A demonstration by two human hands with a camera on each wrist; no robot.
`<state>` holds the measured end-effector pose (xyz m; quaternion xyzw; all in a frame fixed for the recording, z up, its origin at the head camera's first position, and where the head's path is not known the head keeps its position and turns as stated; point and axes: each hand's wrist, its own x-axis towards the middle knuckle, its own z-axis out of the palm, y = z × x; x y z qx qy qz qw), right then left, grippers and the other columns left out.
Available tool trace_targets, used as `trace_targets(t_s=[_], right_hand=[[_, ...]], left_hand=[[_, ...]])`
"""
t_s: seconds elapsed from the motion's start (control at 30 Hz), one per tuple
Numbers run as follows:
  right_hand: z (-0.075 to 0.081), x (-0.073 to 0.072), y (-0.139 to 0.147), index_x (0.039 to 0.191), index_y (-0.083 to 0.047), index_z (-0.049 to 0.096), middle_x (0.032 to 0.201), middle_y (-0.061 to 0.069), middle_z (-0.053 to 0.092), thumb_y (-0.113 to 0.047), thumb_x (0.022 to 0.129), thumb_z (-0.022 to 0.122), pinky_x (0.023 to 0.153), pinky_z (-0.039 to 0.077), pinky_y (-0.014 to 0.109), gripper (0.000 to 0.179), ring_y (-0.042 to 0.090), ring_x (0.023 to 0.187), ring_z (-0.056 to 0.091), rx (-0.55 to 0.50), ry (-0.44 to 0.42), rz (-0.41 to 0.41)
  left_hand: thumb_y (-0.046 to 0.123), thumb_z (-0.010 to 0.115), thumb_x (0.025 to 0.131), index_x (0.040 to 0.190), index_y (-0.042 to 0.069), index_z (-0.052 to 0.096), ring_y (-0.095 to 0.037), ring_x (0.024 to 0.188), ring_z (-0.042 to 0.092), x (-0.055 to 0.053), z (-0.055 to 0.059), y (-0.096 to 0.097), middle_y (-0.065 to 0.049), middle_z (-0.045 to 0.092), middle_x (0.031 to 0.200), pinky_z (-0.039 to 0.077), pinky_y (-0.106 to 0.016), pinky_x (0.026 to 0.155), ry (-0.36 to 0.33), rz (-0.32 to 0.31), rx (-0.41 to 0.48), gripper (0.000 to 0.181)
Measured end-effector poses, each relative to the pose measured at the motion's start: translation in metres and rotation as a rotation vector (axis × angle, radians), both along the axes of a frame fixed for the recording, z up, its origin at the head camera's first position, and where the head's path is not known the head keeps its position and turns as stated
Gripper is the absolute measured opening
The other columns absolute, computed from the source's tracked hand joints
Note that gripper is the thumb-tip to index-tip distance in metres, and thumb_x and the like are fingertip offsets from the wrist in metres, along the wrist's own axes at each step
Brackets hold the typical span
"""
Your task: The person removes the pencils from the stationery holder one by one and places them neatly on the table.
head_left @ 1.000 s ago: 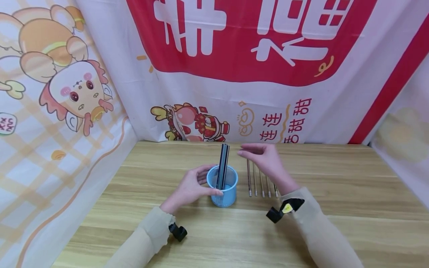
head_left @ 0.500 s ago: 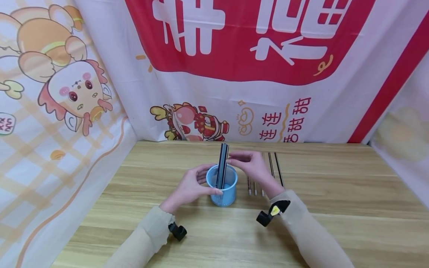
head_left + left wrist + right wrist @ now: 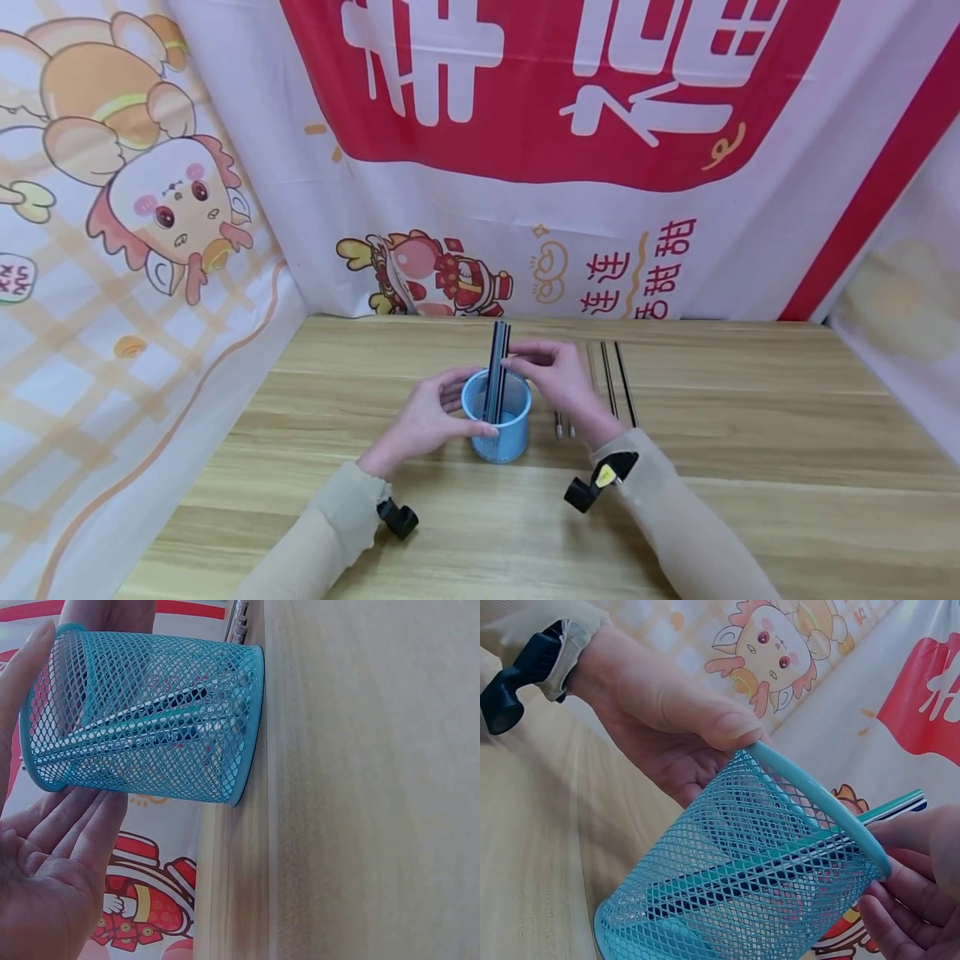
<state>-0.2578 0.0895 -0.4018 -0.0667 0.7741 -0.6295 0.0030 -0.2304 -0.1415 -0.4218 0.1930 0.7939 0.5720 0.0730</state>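
Across the bottom we saw a pale, wood-grained tabletop (image 3: 480, 533). At its left hung a white cloth with orange checks and cartoon animals (image 3: 45, 467); behind it, a white backdrop with a big red panel and white characters (image 3: 525, 158); at the far right, a pale, blurred cloth (image 3: 907, 333), cut off by the edge.

On the table, from the left, we saw a bare left hand (image 3: 431, 421) in a beige sleeve, its thumb in front and its fingers behind, gripping a light-blue, round wire-mesh cup (image 3: 506, 448). The cup stood upright, holding a leaning bundle of slender dark pencils (image 3: 495, 367). At the bundle's right was a bare right hand (image 3: 558, 379), thumb and fingers pinching the pencils above the rim — how many, we could not tell. Farther right lay a spaced row of slender loose pencils (image 3: 622, 379).

The right hand and wrist covered parts of that row, so we could not count it surely. The mesh blurred the bundle's lower ends, and both forearms ran out of the head view. In the right-wrist view — cropped at the right — the right hand showed only in part.
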Motion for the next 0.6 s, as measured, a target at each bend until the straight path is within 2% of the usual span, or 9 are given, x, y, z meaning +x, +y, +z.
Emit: trace_targets(t_s=[0.27,0.6], right_hand=[[-0.0013,-0.0004,-0.0031,0.116,-0.017,0.076,0.106,0.001,0.074,-0.028,0.090,0.080,0.091,0.057,0.039,0.029,0.020,0.101,0.068,0.013,0.003,-0.023],[0.0016,-0.0007,-0.0022,0.116,-0.014,0.075,0.106,0.003,0.074,-0.028,0.088,0.082,0.092,0.057,0.037,0.032,0.020,0.102,0.067,-0.047,0.013,-0.065]], left_hand=[[0.016,0.092,0.078,0.146,0.011,0.053,-0.025,0.128,0.057,0.0001,0.0004,-0.0003,-0.008,0.057,0.143,0.046,-0.038,0.108,-0.006,-0.017,0.005,0.078],[0.020,0.094,0.075,0.147,0.009,0.052,-0.024,0.128,0.057,-0.0010,-0.0008,-0.0013,-0.008,0.057,0.143,0.046,-0.038,0.108,-0.004,-0.017,0.005,0.084]])
